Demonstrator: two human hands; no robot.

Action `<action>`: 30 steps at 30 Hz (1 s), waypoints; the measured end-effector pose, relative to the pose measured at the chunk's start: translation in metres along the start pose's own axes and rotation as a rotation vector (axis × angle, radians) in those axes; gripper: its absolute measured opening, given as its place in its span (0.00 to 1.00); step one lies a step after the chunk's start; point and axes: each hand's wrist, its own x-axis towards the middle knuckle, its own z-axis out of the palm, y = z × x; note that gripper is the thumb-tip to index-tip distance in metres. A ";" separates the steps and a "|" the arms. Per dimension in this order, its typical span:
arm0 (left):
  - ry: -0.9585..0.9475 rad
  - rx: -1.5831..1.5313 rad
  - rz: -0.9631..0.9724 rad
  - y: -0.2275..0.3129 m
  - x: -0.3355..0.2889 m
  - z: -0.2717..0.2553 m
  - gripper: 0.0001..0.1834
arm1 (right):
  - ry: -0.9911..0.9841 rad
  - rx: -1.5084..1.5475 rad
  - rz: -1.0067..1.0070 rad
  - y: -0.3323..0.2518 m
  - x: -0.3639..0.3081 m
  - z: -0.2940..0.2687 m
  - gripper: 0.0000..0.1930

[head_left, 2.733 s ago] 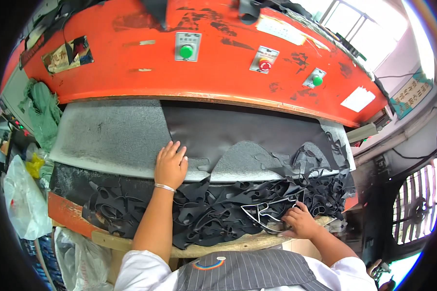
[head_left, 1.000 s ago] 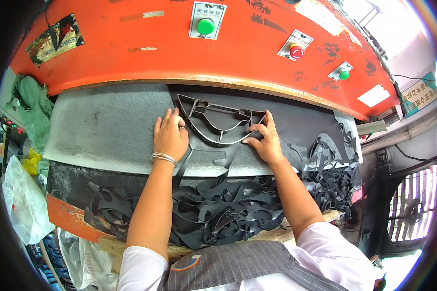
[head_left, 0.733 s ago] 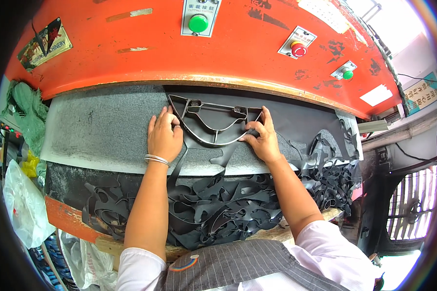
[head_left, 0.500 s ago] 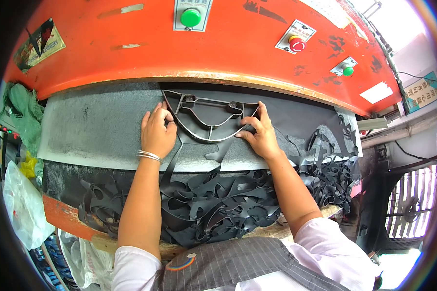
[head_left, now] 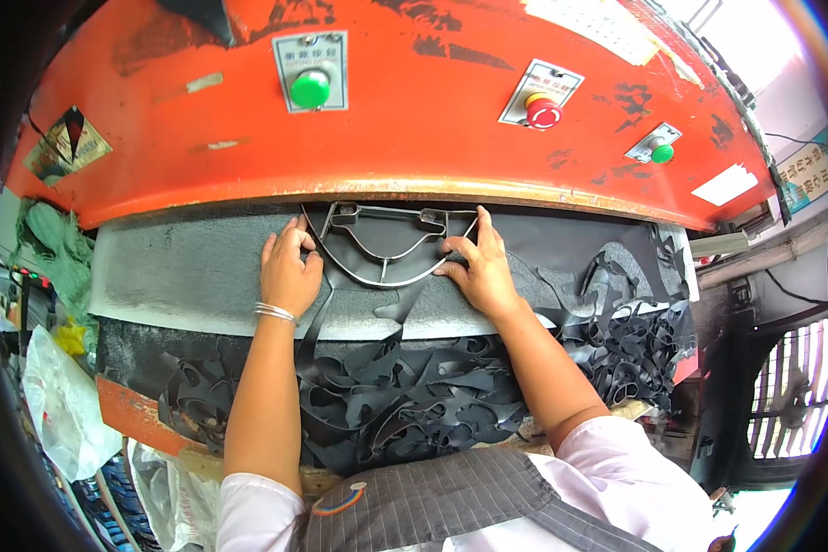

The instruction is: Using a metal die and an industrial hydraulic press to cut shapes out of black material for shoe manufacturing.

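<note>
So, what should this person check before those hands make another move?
1. Metal frame wholly over the black sheet: cannot tell at its left tip.
2. Right fingers on the frame: ok, around its right end.
3. Left fingers touching the frame: cannot tell; they are at its left end.
4. Hands off the large green button: ok.
5. Pale board free of scraps: not ok; black strips cross its front edge.

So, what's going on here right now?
A person has both hands at a metal frame over a black sheet: the right hand grips its right end, the left hand is at its left side. The sheet covers part of a grey board, close under an orange machine, with black scraps heaped in front.
</note>
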 end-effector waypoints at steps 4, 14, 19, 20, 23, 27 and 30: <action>-0.132 -0.095 -0.132 0.015 -0.015 -0.015 0.11 | -0.110 -0.055 0.094 -0.020 -0.017 -0.037 0.39; 0.761 -0.130 0.569 0.195 -0.012 -0.125 0.07 | 1.313 0.077 0.074 0.037 0.008 -0.269 0.31; 0.385 -0.066 0.383 0.216 -0.039 -0.155 0.16 | 1.149 -0.117 0.153 0.035 -0.009 -0.286 0.32; 0.255 -0.247 0.270 0.220 -0.064 -0.158 0.16 | 1.103 -0.176 0.037 0.020 -0.033 -0.283 0.32; -0.001 -0.177 0.338 0.206 -0.169 -0.150 0.16 | 0.236 0.066 0.237 -0.052 -0.139 -0.220 0.25; -0.463 -0.096 0.317 0.207 -0.290 -0.119 0.11 | -0.330 -0.010 -0.315 -0.130 -0.265 -0.189 0.27; -0.335 0.105 0.366 0.196 -0.322 -0.097 0.19 | -0.337 -0.094 -0.240 -0.138 -0.296 -0.156 0.27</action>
